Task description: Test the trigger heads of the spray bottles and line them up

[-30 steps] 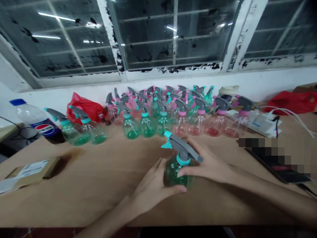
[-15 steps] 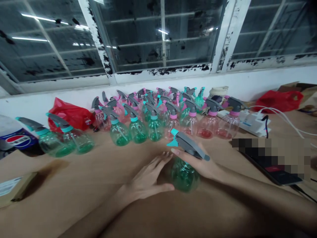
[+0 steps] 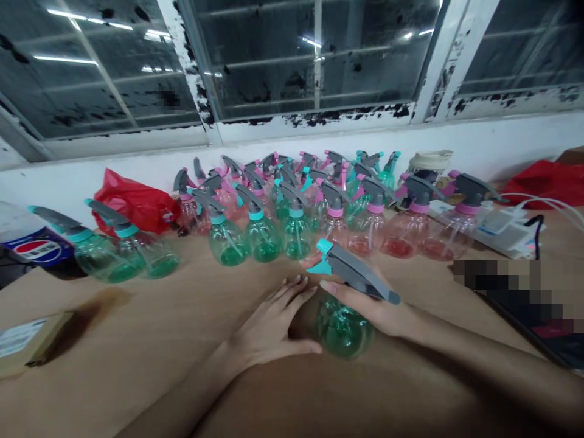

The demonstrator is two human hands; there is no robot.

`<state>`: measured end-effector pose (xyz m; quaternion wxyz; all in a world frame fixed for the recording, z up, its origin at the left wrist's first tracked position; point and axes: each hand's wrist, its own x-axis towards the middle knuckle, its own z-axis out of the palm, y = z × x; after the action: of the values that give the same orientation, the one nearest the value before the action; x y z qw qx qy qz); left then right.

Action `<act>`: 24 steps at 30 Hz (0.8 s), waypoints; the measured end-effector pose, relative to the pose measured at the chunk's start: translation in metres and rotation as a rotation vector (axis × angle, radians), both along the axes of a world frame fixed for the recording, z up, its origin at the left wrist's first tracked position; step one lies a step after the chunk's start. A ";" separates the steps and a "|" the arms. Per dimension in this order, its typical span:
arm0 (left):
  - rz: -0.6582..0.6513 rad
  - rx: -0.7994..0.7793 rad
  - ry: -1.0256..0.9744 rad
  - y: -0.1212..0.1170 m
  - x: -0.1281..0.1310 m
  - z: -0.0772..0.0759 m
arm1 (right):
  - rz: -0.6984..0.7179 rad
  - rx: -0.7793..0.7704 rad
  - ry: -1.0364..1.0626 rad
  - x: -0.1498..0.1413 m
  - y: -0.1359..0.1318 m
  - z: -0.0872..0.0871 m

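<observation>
A round green spray bottle (image 3: pixel 345 331) with a grey and turquoise trigger head stands upright close in front of me. My right hand (image 3: pixel 360 301) is wrapped round its neck, just under the head, which hides part of the fingers. To the left of this bottle, my left hand (image 3: pixel 274 325) lies on the wooden table with its fingers stretched out and the thumb apart, holding nothing. The thumb tip ends close to the bottle's side; whether it touches I cannot tell. Beyond both hands, a green spray bottle (image 3: pixel 297 234) stands at the front of a packed group.
Pink-collared spray bottles (image 3: pixel 404 237) stand among the group along the wall. At left are two more green bottles (image 3: pixel 155 258), a red bag (image 3: pixel 132 201), a Pepsi bottle (image 3: pixel 41 249) and a small box (image 3: pixel 34 344). A power strip (image 3: pixel 506 234) and a dark device (image 3: pixel 524 316) lie right.
The view has shifted slightly, so the background bottles sit differently in the picture. Both hands keep almost the same pose, the right still round the spray bottle's neck.
</observation>
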<state>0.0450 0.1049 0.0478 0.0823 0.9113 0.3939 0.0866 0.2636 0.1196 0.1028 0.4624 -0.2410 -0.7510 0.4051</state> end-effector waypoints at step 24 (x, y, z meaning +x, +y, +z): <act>0.016 0.000 0.012 -0.004 0.002 0.004 | -0.105 -0.004 -0.036 -0.002 -0.006 0.007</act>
<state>0.0471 0.1011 0.0513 0.0792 0.9086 0.4018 0.0817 0.2617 0.1133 0.1094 0.4688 -0.2885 -0.7447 0.3774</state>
